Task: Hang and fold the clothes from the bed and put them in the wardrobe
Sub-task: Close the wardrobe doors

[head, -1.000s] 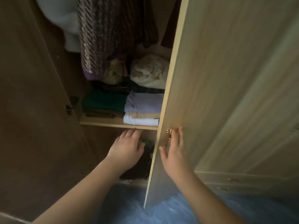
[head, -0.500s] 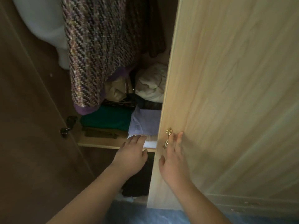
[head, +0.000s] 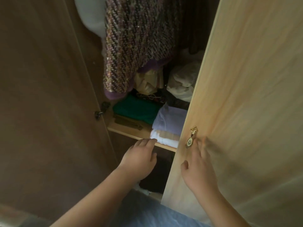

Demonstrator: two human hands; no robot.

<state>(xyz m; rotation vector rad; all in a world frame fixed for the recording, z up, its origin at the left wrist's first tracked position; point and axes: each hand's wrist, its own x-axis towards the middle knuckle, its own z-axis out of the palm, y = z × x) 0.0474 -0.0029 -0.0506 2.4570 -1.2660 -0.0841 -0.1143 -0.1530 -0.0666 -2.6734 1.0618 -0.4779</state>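
Setting: head view, looking into a dim wardrobe with blue floor below the shelf.
Doors: a dark brown door stands open left of the shelf, with a hinge at the shelf's left end. A pale wood door covers the shelf's right end.
Handle: a small gold handle sits on the pale door, level with the shelf's front edge.
Hanging clothes: a purple tweed garment and a pale garment hang above the shelf.
Folded clothes: on the shelf lie a green piece over an olive one. To their right is a lavender piece on a white one.
Back of shelf: a cream bundle sits behind the folded stacks.
Left grip: a bare hand, released, fingers straight, with fingertips at the shelf's front edge beside the white piece. I cannot tell whether they touch.
Right grip: a bare hand, released, laid flat on the pale door just below the shelf's level, with blurred fingers beside the handle.
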